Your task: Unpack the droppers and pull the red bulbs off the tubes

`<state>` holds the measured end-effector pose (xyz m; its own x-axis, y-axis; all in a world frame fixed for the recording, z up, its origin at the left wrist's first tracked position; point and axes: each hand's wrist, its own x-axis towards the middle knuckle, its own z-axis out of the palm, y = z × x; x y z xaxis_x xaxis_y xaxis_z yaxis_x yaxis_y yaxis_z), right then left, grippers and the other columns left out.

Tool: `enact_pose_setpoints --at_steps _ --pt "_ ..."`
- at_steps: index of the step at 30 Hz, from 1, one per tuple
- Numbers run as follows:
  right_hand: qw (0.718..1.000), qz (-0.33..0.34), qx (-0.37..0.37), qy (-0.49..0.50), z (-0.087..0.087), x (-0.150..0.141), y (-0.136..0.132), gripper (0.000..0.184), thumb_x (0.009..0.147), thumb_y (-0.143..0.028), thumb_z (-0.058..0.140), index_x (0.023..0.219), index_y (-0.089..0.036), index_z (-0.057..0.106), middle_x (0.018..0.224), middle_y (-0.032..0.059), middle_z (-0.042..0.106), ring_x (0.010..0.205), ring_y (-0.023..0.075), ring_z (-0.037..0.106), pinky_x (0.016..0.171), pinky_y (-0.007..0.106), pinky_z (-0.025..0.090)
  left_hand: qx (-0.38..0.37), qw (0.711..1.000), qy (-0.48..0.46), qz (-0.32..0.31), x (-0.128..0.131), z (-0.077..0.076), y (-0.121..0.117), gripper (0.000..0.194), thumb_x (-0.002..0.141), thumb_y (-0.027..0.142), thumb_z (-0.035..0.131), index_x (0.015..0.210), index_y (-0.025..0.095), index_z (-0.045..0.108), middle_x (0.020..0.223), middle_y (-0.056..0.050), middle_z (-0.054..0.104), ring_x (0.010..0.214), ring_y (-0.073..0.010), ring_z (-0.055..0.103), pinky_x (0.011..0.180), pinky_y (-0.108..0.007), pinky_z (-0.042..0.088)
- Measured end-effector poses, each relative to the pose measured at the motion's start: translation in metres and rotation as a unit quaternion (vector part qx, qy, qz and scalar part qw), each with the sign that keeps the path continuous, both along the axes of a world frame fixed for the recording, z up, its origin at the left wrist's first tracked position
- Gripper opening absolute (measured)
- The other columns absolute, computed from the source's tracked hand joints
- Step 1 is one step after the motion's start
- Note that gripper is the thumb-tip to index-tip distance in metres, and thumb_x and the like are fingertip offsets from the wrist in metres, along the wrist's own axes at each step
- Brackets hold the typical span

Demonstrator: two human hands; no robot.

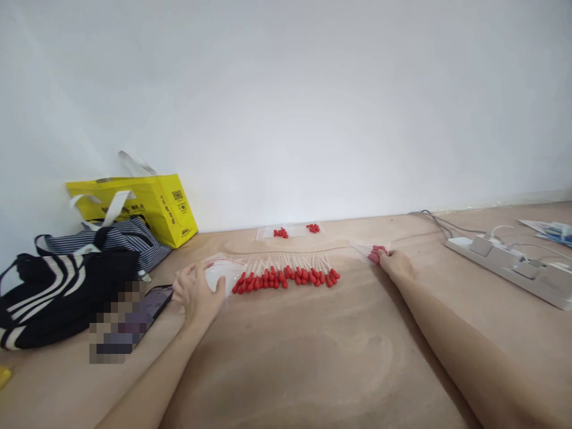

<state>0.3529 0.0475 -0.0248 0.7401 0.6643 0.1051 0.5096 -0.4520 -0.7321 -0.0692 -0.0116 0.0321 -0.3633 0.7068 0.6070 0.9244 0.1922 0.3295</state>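
Note:
A row of white sticks with red bulb-shaped tips (272, 277) lies across the middle of the table, tips towards me. My left hand (199, 293) is at the row's left end, its thumb and fingers apart, over or beside clear zip bags (221, 271). I cannot tell whether its fingertips touch the bags. On the right, my right hand (397, 266) pinches a clear bag of red-tipped sticks (374, 252) by its red-tip end. Behind the row, near the wall, lie more bagged red-tipped sticks (280, 233) in two groups.
A dark phone (154, 301), partly blurred out, lies left of my left hand. Behind it are a black bag with white stripes (67, 292), a striped cloth bag (129, 238) and a yellow bag (179, 217). A white power strip (513, 268) with plugs and cables lies at right.

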Motion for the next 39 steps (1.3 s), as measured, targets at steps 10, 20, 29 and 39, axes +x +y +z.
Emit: enact_pose_setpoints --at_steps 10,20,29,39 --pt "0.900 0.175 0.376 0.131 0.024 -0.035 -0.034 0.037 0.078 -0.055 0.041 0.079 -0.018 0.043 0.071 0.0022 0.058 0.062 0.0126 0.057 0.058 0.027 0.047 0.026 0.974 0.048 -0.220 0.038 -0.020 -0.014 0.024 0.075 0.031 0.051 0.096 0.020 0.055 0.111 -0.010 0.043 0.108 -0.0272 0.037 0.090 -0.043 0.032" --pt "0.774 0.453 0.150 0.415 0.002 -0.168 -0.101 0.047 0.065 -0.065 0.050 0.066 -0.021 0.035 0.053 -0.0067 0.044 0.046 0.0081 0.044 0.046 0.024 0.042 0.001 0.894 -0.027 -0.446 0.055 -0.011 -0.032 0.022 0.085 0.028 0.037 0.101 0.021 0.049 0.106 -0.007 0.051 0.107 -0.0198 0.043 0.094 -0.040 0.032" --pt "0.798 0.433 0.144 0.395 -0.004 -0.165 -0.093 0.051 0.057 -0.028 0.067 0.097 -0.022 0.036 0.060 -0.0086 0.049 0.043 0.0073 0.045 0.039 0.019 0.035 -0.141 0.845 -0.031 -0.515 0.066 -0.027 -0.042 0.044 0.074 0.031 0.056 0.115 0.023 0.043 0.129 -0.010 0.031 0.120 -0.0260 0.033 0.096 -0.045 0.034" --pt "0.772 0.489 0.158 0.374 -0.002 -0.155 -0.096 0.045 0.057 -0.018 0.062 0.096 -0.021 0.039 0.071 -0.0041 0.057 0.055 0.0074 0.049 0.052 0.021 0.039 -0.165 0.826 -0.017 -0.538 0.082 -0.023 -0.028 0.030 0.081 0.020 0.044 0.111 0.023 0.049 0.111 -0.006 0.048 0.103 -0.0172 0.048 0.089 -0.034 0.041"
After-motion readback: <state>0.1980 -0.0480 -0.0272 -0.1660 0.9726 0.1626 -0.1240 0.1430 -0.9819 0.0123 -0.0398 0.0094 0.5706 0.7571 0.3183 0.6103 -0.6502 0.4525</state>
